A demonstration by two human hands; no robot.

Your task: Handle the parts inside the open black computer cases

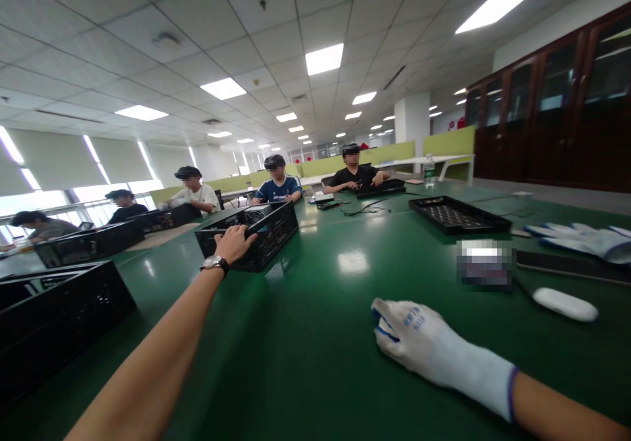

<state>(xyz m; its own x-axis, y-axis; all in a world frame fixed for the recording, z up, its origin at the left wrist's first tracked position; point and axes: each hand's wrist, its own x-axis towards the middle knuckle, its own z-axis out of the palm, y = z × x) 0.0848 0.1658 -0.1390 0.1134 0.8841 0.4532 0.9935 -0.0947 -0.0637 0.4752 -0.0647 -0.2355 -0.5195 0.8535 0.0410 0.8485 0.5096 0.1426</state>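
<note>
Nearest the camera, the bare left forearm stretches out from the bottom edge across the green table [315, 362], with a wristwatch [215, 264] on the wrist. At the far end of that arm, the left hand [235, 242] rests on the near top corner of a black computer case [251, 234]; its fingers curl over the case's edge and grip it, the thumb side lying along the top. The case sits flat on the table, well out from the person, its perforated side panel turned toward the camera.

On the other side, the right hand [419, 342] wears a white work glove with blue trim. It lies palm down on the tabletop, fingers together and lightly bent, holding nothing; the hand is well apart from the case.

Just right of the gloved hand lies a small white oval object [565, 303], and beyond it a blurred-out patch. Further back on the right sits a shallow black tray [458, 214], and a spare pair of white gloves [586, 238] lies near the table's right edge. More black cases [54, 316] stand along the left side. Several other people sit at the far end and along the left, each with their own case or tray. A water bottle [429, 168] stands beyond them.
</note>
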